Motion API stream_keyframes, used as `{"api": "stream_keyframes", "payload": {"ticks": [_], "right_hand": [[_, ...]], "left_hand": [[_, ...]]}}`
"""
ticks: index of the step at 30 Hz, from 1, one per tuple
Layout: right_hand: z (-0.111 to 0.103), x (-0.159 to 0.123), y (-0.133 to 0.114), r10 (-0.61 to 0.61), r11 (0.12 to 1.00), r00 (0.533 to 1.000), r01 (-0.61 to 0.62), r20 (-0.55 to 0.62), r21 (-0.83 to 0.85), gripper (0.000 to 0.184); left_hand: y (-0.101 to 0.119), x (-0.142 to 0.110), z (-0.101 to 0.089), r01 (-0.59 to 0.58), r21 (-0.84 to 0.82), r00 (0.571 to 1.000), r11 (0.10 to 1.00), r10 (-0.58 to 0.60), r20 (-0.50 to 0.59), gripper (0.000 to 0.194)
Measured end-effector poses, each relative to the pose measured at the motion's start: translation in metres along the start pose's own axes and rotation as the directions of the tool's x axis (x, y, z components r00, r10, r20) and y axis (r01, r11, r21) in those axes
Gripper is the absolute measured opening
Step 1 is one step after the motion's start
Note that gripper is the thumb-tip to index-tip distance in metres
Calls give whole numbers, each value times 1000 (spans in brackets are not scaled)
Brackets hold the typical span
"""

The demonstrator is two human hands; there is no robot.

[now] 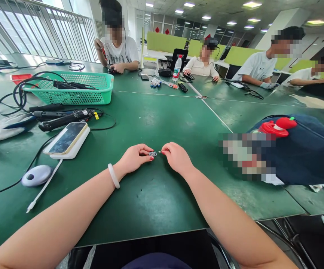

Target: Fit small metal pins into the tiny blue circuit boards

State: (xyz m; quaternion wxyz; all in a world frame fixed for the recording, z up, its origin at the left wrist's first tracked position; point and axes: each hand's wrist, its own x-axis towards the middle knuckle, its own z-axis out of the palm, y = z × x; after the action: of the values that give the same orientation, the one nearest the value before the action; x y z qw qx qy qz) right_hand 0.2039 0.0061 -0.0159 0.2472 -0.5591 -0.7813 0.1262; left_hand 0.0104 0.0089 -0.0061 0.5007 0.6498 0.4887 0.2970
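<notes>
Fingers of the left hand pinch a small, flat circuit board, dark with pale specks. The right hand pinches a tiny pale piece, too small to name, just beside the board's end. Both are over the middle of the smooth, shiny green worktop. A round, smooth white bracelet circles the left wrist.

To the left, a flat, glassy phone rests on a white block with round corners. Near it sits an egg-shaped plastic thing. Farther back is a green plastic basket, full of little holes. To the right lies soft, dark blue cloth with a shiny red lid.
</notes>
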Motion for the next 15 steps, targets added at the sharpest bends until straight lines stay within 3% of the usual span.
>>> {"api": "stream_keyframes", "payload": {"ticks": [3,7,15], "right_hand": [[-1,-3,-10,-71,996,996,74,-60,40,15],[3,-6,-20,-152,988,987,151,-52,-12,16],[5,-6,-22,-174,984,984,172,-30,-41,20]], "left_hand": [[-1,0,0,3,10,1000,1000,-3,13,31],[-3,0,-1,-11,23,1000,1000,11,21,29],[-1,1,-1,-11,12,1000,1000,11,24,27]]}}
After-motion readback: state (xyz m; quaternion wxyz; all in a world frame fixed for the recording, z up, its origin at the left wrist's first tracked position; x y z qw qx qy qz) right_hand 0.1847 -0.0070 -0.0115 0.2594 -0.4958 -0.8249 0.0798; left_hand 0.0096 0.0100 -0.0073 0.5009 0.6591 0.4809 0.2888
